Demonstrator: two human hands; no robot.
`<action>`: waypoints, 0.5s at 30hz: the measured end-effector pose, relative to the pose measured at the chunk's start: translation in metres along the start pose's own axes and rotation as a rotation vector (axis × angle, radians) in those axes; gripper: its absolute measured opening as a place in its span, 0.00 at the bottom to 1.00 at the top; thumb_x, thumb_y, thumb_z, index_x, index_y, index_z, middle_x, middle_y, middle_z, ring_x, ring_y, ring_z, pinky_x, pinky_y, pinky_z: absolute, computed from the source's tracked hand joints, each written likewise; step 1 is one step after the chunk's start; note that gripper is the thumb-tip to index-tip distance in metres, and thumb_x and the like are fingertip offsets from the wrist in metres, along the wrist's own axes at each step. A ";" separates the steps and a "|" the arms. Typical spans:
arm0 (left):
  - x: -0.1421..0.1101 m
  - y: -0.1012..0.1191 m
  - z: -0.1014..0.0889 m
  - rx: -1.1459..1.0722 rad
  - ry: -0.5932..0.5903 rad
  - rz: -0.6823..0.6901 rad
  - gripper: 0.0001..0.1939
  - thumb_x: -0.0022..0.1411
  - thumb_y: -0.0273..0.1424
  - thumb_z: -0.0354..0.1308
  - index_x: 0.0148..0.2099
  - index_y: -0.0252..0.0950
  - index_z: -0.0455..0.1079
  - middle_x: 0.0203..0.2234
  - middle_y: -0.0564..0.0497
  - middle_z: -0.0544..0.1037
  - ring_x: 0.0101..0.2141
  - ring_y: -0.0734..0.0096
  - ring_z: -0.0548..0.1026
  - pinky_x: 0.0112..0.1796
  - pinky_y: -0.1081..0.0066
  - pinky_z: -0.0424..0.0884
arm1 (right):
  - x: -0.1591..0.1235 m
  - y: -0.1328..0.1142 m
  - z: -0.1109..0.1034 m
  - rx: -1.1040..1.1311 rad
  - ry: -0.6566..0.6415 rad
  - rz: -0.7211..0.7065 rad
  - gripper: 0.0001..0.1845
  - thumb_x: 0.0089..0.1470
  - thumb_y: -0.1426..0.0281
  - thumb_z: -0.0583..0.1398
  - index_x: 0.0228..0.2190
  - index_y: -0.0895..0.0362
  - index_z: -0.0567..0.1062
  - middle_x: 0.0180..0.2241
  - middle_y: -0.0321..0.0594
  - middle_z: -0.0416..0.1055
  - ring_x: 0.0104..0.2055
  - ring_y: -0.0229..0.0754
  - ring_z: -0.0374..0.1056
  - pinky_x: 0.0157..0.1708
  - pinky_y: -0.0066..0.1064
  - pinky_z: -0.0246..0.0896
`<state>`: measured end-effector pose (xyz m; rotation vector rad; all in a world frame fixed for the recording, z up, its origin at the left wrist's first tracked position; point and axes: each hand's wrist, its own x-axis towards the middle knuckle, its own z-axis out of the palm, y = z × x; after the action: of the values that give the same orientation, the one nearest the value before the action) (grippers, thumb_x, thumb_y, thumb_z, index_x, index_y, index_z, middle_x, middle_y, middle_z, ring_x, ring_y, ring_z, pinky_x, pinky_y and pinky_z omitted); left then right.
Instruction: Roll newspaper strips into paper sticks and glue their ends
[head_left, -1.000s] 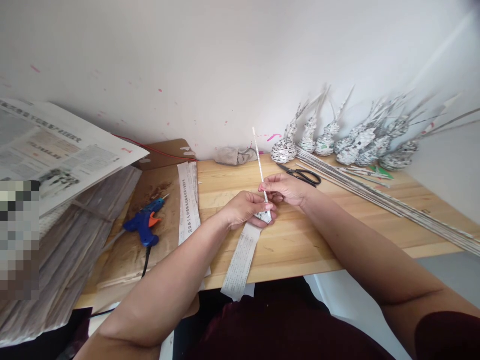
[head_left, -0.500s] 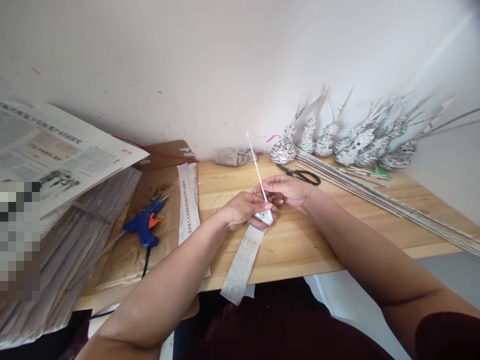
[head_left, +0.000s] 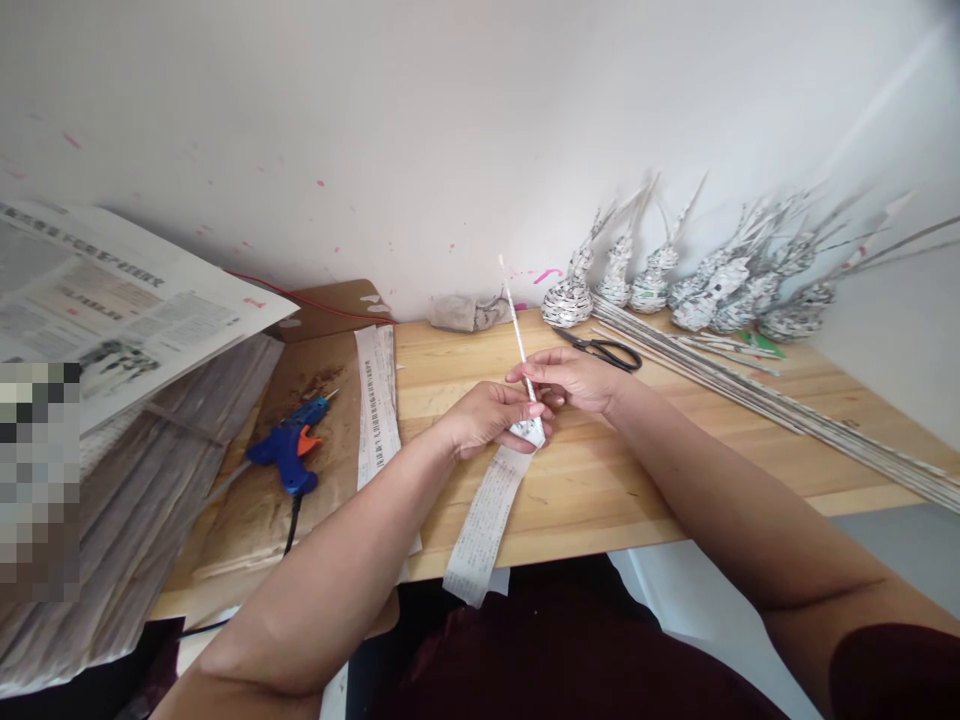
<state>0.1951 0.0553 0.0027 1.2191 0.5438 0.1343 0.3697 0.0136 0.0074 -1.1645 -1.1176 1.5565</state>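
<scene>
- Head view: the table [head_left: 600, 490] spreads under the left grip [head_left: 487, 418] and the right grip [head_left: 574, 375].
- Newspaper sheets [head_left: 112, 290] lie well apart to the left of both grips.
- Woven paper pieces [head_left: 568, 298] stand in a row beyond the right grip and off to its right, near the wall.
- A blue glue gun [head_left: 289, 468] rests left of the left grip; black scissors [head_left: 589, 346] lie just beyond the right one.
- A printed paper strip [head_left: 484, 525] runs from under the left grip toward the body, its end past the table edge.
- The rolled paper stick [head_left: 515, 320] rises between the grips, tilted left. Its tip has swung slightly back to the right over the last half second — the strip has barely shifted — so I judge this to be fine turning, with little headway made.
- Left grip: thumb and fingers closed on the stick's foot, where folded paper shows. Right grip: fingertips pinched around the stick a little higher — no visible gap. How strip and stick join is hidden.
</scene>
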 end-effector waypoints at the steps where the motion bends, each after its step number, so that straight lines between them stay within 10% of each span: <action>1: 0.000 0.000 0.001 0.002 0.005 -0.003 0.21 0.45 0.40 0.67 0.38 0.29 0.75 0.32 0.40 0.78 0.33 0.64 0.77 0.31 0.67 0.73 | 0.000 0.000 0.000 0.003 0.009 0.003 0.18 0.43 0.60 0.66 0.30 0.62 0.75 0.19 0.34 0.66 0.17 0.29 0.57 0.12 0.21 0.44; 7: 0.000 -0.002 0.000 0.043 -0.020 -0.007 0.20 0.46 0.41 0.66 0.37 0.29 0.75 0.33 0.39 0.78 0.33 0.63 0.76 0.31 0.67 0.73 | 0.002 -0.001 0.003 0.037 0.164 -0.008 0.19 0.36 0.61 0.69 0.18 0.61 0.69 0.14 0.30 0.60 0.16 0.27 0.52 0.11 0.19 0.37; 15: 0.000 -0.002 0.001 0.047 -0.005 -0.006 0.20 0.46 0.41 0.66 0.37 0.30 0.75 0.33 0.40 0.78 0.33 0.64 0.77 0.31 0.67 0.74 | 0.000 -0.003 -0.003 0.010 0.060 0.002 0.15 0.41 0.63 0.68 0.25 0.62 0.74 0.18 0.34 0.64 0.19 0.29 0.57 0.12 0.19 0.40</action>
<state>0.1949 0.0539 0.0008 1.2631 0.5487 0.1132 0.3735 0.0145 0.0098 -1.1979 -1.0685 1.5172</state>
